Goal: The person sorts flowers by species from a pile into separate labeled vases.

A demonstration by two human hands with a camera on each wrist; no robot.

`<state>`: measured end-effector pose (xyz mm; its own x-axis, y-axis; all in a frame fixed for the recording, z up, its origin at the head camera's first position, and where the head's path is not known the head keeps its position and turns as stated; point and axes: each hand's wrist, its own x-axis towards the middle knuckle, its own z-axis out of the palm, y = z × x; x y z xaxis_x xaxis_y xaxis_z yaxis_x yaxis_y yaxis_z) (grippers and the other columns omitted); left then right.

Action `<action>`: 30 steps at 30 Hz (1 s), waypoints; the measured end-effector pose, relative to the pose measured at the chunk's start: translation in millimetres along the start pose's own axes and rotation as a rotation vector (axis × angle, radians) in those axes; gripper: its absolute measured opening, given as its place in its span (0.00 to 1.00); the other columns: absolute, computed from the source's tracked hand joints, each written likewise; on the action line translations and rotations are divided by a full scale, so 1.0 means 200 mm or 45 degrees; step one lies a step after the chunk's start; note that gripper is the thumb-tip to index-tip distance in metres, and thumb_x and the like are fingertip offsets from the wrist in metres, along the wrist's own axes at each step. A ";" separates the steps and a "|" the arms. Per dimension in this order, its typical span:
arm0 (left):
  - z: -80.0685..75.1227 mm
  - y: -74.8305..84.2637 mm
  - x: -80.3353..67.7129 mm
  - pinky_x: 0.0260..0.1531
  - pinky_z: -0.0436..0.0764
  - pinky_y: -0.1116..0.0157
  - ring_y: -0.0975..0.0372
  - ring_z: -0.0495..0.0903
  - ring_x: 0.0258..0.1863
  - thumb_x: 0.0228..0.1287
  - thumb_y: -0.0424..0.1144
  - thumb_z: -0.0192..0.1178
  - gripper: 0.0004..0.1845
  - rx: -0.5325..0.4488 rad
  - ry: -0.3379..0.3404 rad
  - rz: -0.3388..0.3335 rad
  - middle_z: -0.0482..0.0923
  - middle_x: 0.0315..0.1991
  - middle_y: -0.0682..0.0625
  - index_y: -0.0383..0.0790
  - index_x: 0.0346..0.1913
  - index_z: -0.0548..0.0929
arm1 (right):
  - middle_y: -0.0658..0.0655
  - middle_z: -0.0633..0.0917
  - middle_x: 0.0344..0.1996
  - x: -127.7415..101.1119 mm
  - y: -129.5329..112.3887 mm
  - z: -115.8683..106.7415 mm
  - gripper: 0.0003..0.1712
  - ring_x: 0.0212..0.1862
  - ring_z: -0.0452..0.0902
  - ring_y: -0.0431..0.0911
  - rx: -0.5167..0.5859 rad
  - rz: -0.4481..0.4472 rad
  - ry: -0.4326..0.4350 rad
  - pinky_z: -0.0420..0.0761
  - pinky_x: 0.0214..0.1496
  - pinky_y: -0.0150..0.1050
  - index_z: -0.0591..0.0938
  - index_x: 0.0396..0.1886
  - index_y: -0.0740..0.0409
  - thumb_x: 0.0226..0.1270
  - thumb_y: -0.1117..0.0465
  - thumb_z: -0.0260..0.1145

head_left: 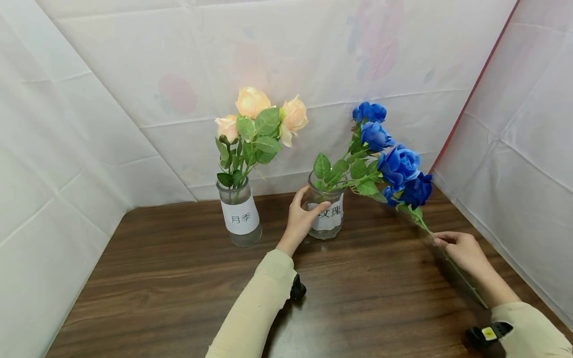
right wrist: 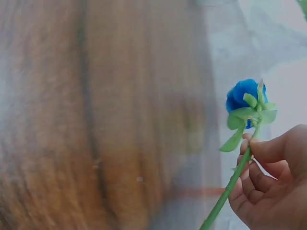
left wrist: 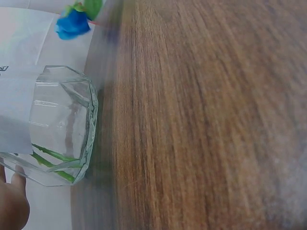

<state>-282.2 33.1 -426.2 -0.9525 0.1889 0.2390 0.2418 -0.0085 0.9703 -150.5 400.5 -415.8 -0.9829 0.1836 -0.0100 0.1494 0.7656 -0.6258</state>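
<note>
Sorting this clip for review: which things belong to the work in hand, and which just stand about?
In hand:
- blue rose, stem pinched by the right hand
- glass jar of blue roses, gripped by the left hand

Standing about:
- jar of peach roses, untouched, to the left
- wooden table
- white backdrop sheets

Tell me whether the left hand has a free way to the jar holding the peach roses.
Probably yes: the left hand grips the blue-rose jar, and only bare table lies between it and the peach-rose jar. It must let go first.
</note>
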 end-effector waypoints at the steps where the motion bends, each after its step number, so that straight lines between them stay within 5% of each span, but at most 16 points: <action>1: 0.00 0.00 0.00 0.69 0.63 0.58 0.56 0.65 0.68 0.61 0.49 0.71 0.40 0.000 0.002 0.004 0.65 0.69 0.47 0.45 0.72 0.66 | 0.71 0.84 0.43 -0.01 0.00 -0.02 0.23 0.34 0.78 0.52 0.019 0.012 0.013 0.74 0.28 0.40 0.77 0.58 0.76 0.77 0.59 0.57; 7: 0.00 -0.03 0.01 0.69 0.64 0.59 0.58 0.66 0.67 0.59 0.51 0.72 0.40 -0.002 0.007 0.016 0.66 0.68 0.49 0.46 0.72 0.66 | 0.42 0.84 0.36 -0.07 -0.05 -0.12 0.29 0.32 0.75 0.32 0.207 0.036 0.105 0.77 0.30 0.31 0.75 0.62 0.73 0.77 0.51 0.57; 11: 0.00 -0.02 0.01 0.69 0.64 0.59 0.58 0.65 0.68 0.58 0.53 0.72 0.42 0.005 0.011 0.005 0.66 0.69 0.48 0.46 0.72 0.66 | 0.27 0.82 0.32 -0.09 -0.09 -0.14 0.10 0.33 0.77 0.27 0.620 0.021 0.184 0.79 0.32 0.25 0.85 0.50 0.48 0.74 0.55 0.63; 14: 0.00 -0.02 0.02 0.69 0.64 0.58 0.57 0.65 0.68 0.59 0.52 0.72 0.41 0.006 0.017 0.001 0.66 0.69 0.47 0.45 0.72 0.66 | 0.35 0.87 0.33 -0.11 -0.13 -0.12 0.10 0.33 0.81 0.31 1.026 -0.049 0.239 0.80 0.33 0.24 0.86 0.38 0.40 0.71 0.63 0.65; 17: 0.00 -0.02 0.02 0.69 0.64 0.57 0.57 0.65 0.68 0.60 0.50 0.72 0.40 -0.003 0.018 0.001 0.66 0.69 0.47 0.45 0.72 0.66 | 0.45 0.89 0.33 -0.12 -0.18 -0.08 0.10 0.33 0.84 0.36 1.316 -0.135 0.262 0.81 0.34 0.26 0.87 0.38 0.50 0.69 0.69 0.65; 24: 0.00 -0.03 0.02 0.69 0.64 0.58 0.57 0.65 0.68 0.60 0.50 0.71 0.40 0.006 0.019 0.002 0.66 0.68 0.48 0.46 0.72 0.66 | 0.55 0.88 0.32 -0.13 -0.34 0.04 0.08 0.35 0.86 0.43 1.622 -0.320 0.339 0.85 0.38 0.33 0.84 0.41 0.62 0.72 0.73 0.59; 30: 0.00 -0.03 0.01 0.69 0.64 0.57 0.57 0.65 0.68 0.58 0.54 0.72 0.42 0.008 0.017 -0.001 0.66 0.68 0.48 0.46 0.73 0.66 | 0.61 0.87 0.30 -0.12 -0.51 0.15 0.04 0.33 0.87 0.49 1.919 -0.339 0.542 0.86 0.36 0.38 0.80 0.37 0.69 0.70 0.75 0.59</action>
<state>-285.5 33.9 -431.4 -0.9551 0.1758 0.2385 0.2419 -0.0022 0.9703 -145.0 299.2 -374.1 -0.8231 0.4999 0.2694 -0.5079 -0.4360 -0.7429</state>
